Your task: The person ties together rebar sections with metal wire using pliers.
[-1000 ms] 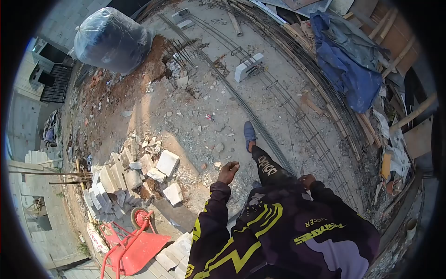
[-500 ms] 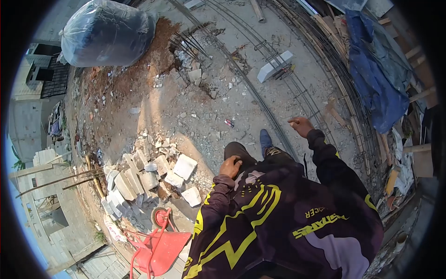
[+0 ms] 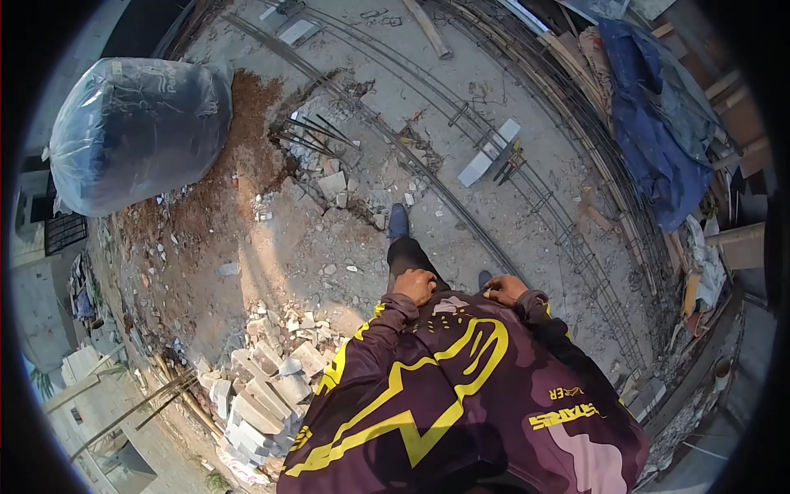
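Note:
At the lower edge of my dark jersey (image 3: 461, 395), which has yellow markings, my left hand (image 3: 415, 286) is closed with curled fingers, against my thigh and trousers. My right hand (image 3: 504, 290) is also closed, at the jersey's right front side, its fingers bent inward. What either hand holds, if anything, is hidden. Below them one blue shoe (image 3: 398, 221) is set forward on the broken ground, and the other shoe (image 3: 485, 278) shows only partly beside my right hand.
A big clear plastic bag (image 3: 144, 132) with dark contents stands at upper left. Broken blocks (image 3: 259, 403) are piled at lower left. Long steel bars (image 3: 436, 177) and rebar cages (image 3: 551, 206) cross the ground near a pale block (image 3: 490, 154). A blue tarp (image 3: 654, 132) hangs at right.
My right hand has come in from the right to my waist, while my left stays near the jersey's edge. One foot has stepped forward, and the red wheelbarrow has left the view.

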`<state>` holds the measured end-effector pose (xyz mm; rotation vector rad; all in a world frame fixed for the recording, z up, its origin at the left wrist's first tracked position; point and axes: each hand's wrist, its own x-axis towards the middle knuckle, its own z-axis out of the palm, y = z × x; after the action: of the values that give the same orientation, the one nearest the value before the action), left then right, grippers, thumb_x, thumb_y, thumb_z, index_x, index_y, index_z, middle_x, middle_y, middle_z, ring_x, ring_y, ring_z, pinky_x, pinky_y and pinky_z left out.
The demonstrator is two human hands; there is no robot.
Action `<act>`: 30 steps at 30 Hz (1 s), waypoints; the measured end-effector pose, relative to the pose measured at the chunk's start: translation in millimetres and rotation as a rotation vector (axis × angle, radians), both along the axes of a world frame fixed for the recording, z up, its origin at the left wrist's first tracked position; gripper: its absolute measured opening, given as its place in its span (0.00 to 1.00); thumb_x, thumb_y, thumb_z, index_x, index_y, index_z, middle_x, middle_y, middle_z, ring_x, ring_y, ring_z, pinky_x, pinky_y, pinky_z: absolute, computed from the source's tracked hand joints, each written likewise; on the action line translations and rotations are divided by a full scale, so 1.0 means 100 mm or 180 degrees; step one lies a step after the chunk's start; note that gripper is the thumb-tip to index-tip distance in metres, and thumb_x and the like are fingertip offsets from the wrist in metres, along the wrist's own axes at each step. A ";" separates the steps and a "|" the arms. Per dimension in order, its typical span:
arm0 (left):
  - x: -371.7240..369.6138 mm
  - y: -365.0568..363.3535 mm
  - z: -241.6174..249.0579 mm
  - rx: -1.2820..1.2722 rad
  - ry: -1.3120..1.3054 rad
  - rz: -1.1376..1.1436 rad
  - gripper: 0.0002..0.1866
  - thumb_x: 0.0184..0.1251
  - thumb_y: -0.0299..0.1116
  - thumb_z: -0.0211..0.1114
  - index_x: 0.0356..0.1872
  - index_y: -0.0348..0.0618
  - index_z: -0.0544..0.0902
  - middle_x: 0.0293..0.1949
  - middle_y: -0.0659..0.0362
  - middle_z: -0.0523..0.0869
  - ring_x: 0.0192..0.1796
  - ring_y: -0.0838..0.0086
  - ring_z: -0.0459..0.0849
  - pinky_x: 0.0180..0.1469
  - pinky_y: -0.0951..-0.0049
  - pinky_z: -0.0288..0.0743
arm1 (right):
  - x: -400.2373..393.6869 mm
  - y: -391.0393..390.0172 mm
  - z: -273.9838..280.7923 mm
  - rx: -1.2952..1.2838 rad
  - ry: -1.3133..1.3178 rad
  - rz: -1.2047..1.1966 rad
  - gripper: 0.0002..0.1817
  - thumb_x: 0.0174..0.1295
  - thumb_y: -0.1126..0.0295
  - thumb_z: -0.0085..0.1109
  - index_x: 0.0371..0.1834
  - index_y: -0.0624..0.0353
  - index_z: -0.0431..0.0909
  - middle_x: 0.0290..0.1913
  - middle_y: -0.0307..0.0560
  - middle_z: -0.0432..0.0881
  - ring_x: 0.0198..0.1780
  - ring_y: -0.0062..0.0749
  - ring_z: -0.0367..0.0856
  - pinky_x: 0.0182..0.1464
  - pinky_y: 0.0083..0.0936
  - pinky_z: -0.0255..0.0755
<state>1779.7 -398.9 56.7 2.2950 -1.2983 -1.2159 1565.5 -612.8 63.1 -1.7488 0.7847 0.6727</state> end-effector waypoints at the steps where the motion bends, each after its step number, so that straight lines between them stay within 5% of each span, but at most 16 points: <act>1: 0.23 0.00 0.07 0.0043 0.0194 0.0068 0.15 0.66 0.44 0.62 0.48 0.51 0.88 0.51 0.51 0.87 0.57 0.50 0.82 0.59 0.53 0.76 | 0.07 0.13 0.09 -0.0040 0.0137 -0.0287 0.24 0.61 0.62 0.64 0.59 0.61 0.81 0.56 0.59 0.85 0.57 0.47 0.84 0.61 0.34 0.74; 3: 0.75 -0.06 -0.14 -0.0118 -0.0057 -0.0169 0.16 0.65 0.46 0.64 0.49 0.53 0.88 0.52 0.50 0.86 0.58 0.51 0.81 0.59 0.53 0.77 | 0.45 0.14 0.29 -0.0411 -0.0047 -0.0853 0.24 0.60 0.63 0.65 0.58 0.62 0.81 0.55 0.58 0.85 0.56 0.46 0.84 0.60 0.34 0.75; 6: 1.34 -0.21 0.03 0.0951 0.0054 -0.1377 0.19 0.63 0.48 0.65 0.51 0.53 0.87 0.52 0.50 0.86 0.58 0.51 0.81 0.60 0.53 0.77 | 0.84 0.26 0.66 -0.0759 -0.0305 -0.1611 0.23 0.58 0.64 0.67 0.55 0.63 0.82 0.49 0.56 0.87 0.52 0.42 0.86 0.57 0.33 0.76; 8: 1.47 -0.18 -0.10 0.0717 0.0215 -0.1226 0.17 0.63 0.44 0.64 0.50 0.53 0.88 0.52 0.48 0.86 0.57 0.50 0.82 0.59 0.54 0.78 | 0.98 0.31 0.72 -0.0663 -0.0047 -0.2035 0.23 0.57 0.63 0.69 0.55 0.63 0.82 0.49 0.55 0.88 0.52 0.41 0.86 0.56 0.32 0.76; 15: 1.99 -0.54 -0.38 0.0868 0.0463 -0.1257 0.19 0.57 0.46 0.66 0.47 0.50 0.87 0.46 0.47 0.88 0.50 0.49 0.86 0.54 0.54 0.79 | 1.35 0.28 0.52 -0.0449 0.0511 -0.1706 0.27 0.54 0.56 0.70 0.56 0.57 0.84 0.53 0.56 0.86 0.56 0.48 0.84 0.61 0.36 0.75; 25: 2.53 -2.05 0.48 0.1246 0.0200 -0.1054 0.12 0.59 0.38 0.64 0.40 0.45 0.87 0.41 0.45 0.89 0.48 0.49 0.87 0.49 0.55 0.79 | 1.72 -0.32 0.04 -0.0226 0.0881 -0.1515 0.17 0.54 0.58 0.69 0.44 0.54 0.89 0.48 0.55 0.87 0.53 0.50 0.84 0.57 0.41 0.75; 30: 2.57 -2.58 0.84 0.1470 0.0617 -0.1612 0.14 0.60 0.39 0.63 0.42 0.44 0.88 0.41 0.46 0.89 0.49 0.51 0.86 0.53 0.57 0.78 | 1.54 -0.22 -0.12 0.0365 -0.0297 -0.2527 0.10 0.55 0.68 0.64 0.35 0.61 0.88 0.34 0.59 0.87 0.40 0.53 0.87 0.45 0.38 0.78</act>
<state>2037.2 -657.2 141.1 2.0987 -1.7310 -2.0338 1719.8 -634.9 51.1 -1.2031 1.2382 0.0919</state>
